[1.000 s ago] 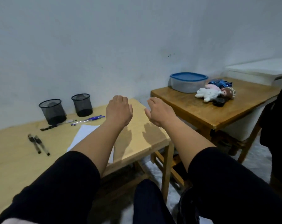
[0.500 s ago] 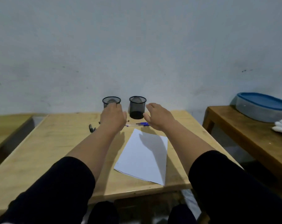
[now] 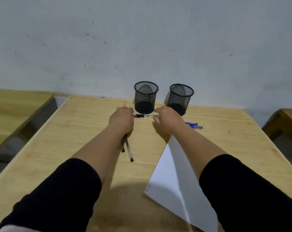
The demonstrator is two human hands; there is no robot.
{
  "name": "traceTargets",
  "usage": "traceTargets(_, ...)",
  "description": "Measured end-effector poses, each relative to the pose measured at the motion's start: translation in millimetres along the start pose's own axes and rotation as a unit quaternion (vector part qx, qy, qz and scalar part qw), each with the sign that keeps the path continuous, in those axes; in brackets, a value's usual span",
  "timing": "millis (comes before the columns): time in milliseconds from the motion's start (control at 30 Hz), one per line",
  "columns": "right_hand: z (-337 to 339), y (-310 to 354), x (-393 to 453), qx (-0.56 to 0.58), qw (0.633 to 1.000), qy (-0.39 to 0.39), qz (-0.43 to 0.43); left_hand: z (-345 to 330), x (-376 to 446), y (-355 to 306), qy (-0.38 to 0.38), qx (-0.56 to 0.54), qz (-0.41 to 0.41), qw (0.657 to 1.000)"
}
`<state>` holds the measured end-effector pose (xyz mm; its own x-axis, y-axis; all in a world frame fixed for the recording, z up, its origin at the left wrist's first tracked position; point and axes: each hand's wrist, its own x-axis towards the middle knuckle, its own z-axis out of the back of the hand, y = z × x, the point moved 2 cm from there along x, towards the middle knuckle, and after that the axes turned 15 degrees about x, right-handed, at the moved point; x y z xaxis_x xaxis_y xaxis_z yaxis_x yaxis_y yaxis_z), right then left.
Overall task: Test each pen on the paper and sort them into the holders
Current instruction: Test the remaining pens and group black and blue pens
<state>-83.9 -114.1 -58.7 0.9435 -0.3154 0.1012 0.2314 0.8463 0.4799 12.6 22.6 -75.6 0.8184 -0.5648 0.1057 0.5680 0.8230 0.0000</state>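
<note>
Both hands are reaching to the far middle of the wooden table [image 3: 75,131], meeting on one clear-barrelled black pen [image 3: 142,116] that is lying crosswise between them. Left hand [image 3: 121,120] is curling its fingers round the pen's dark grip end, while the right hand [image 3: 166,118] is pinching the clear end between thumb and fingers. Two more black pens [image 3: 128,150] are poking out from under the left wrist, pointing toward 6 o'clock; whether that hand is gripping them or they are lying on the wood cannot be told. At 12 o'clock from the hands, two black mesh holders are standing upright against the wall: the left holder [image 3: 146,97] and the right holder [image 3: 181,98], slightly apart. Blue pens [image 3: 194,125] are lying at 3 o'clock, just beyond the right wrist. White paper [image 3: 172,181] is resting at 5 o'clock, partly under the right forearm. No brand, label or writing can be read on anything.
</note>
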Motion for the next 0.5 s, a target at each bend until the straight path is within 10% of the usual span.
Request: traceTargets(500,3,-15,17,0.153,0.987,-0.052,-0.002,15,3,9,-0.095,-0.149,0.023,0.984)
